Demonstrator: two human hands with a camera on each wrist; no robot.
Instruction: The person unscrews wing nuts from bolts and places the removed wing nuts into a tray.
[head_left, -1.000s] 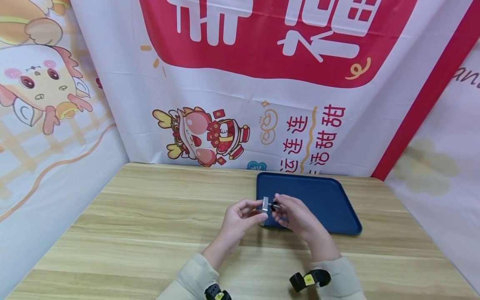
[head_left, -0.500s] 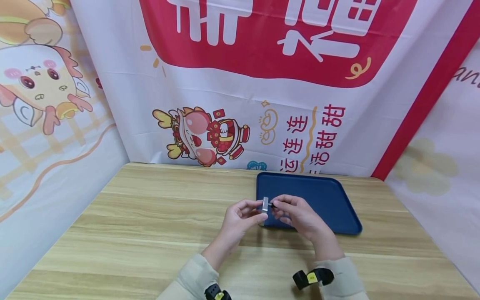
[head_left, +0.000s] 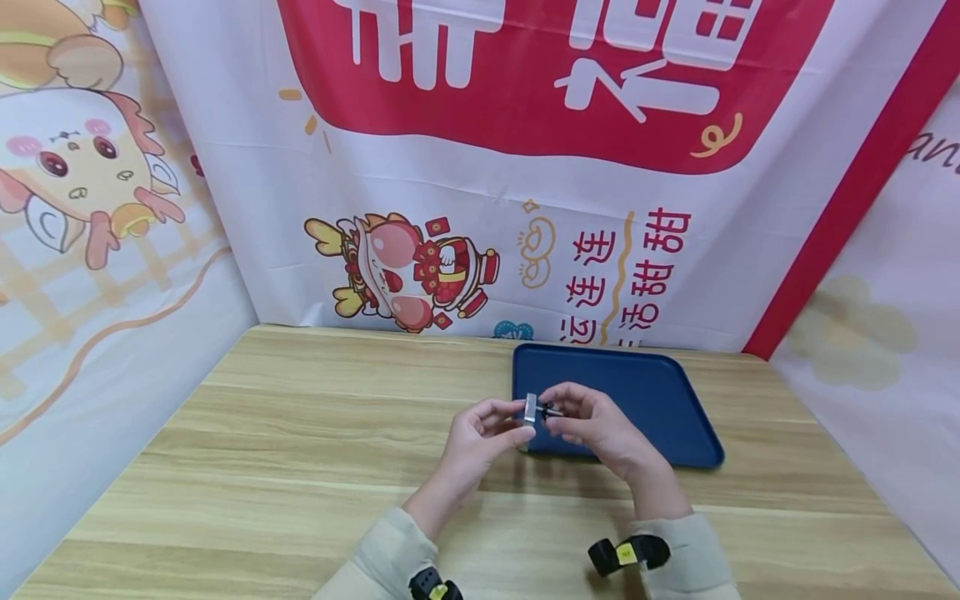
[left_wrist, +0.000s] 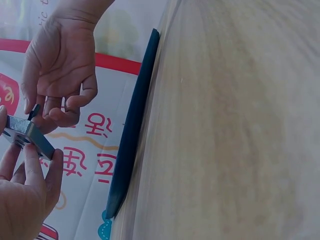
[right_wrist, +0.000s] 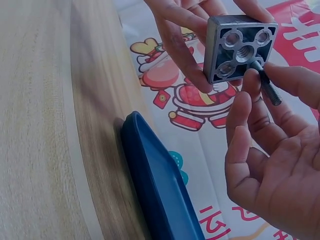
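A small square metal block (right_wrist: 244,53) with several round holes is held up above the tray's near left side. My left hand (head_left: 477,433) grips it by its edges between thumb and fingers. From one corner hole of its hollow face juts a threaded bolt (right_wrist: 270,90), slightly tilted, with something dark around it in the head view. My right hand (head_left: 597,422) has thumb and forefinger curled round the bolt close to the block, its other fingers bent loosely below. How firmly they press on it is hard to see.
A dark blue tray (head_left: 641,408) lies behind the hands on the wood-grain table (head_left: 300,450). A printed cloth (head_left: 465,183) hangs along the table's back edge, with more printed cloth at both sides. Black bands with yellow labels sit on both wrists.
My right fingers pinched closer on the bolt half a second ago; now thumb and forefinger stand wider round it, showing more of it. Left hand and block keep their place.
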